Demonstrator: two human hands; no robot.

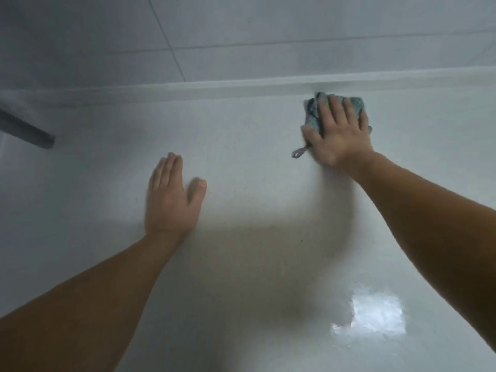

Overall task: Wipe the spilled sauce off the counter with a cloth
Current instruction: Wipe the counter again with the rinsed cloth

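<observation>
1. Crumpled teal-and-grey woven cloth (311, 118) sits on the pale glossy table (255, 170), right up against the raised back lip (214, 87) of the table, under the tiled wall (241, 36).
2. Right hand (339, 130) lies flat on top of the cloth, fingers straight and spread, pressing down, not curled round it.
3. Left hand (171, 194) is flat on the bare table, nearer the person than the cloth and well apart from it. Fingers straight, holds nothing. Looks like a brace.
4. Handling guess: cloth is soft, light and limp, bunches easily. A small grey hanging loop (300, 151) pokes out on the near side of the cloth.
5. Glossy table looks slick, so the cloth likely slides freely. Palm pressure over the middle should keep it from rolling up.
6. For lifting or refolding, pinch a bunched edge, or the loop.
7. No sauce visible near the cloth; frame is blurred, so can't rule out thin smears.
8. Dark rod-like thing (29, 131) is far off to the cloth's left, not in the way.
</observation>
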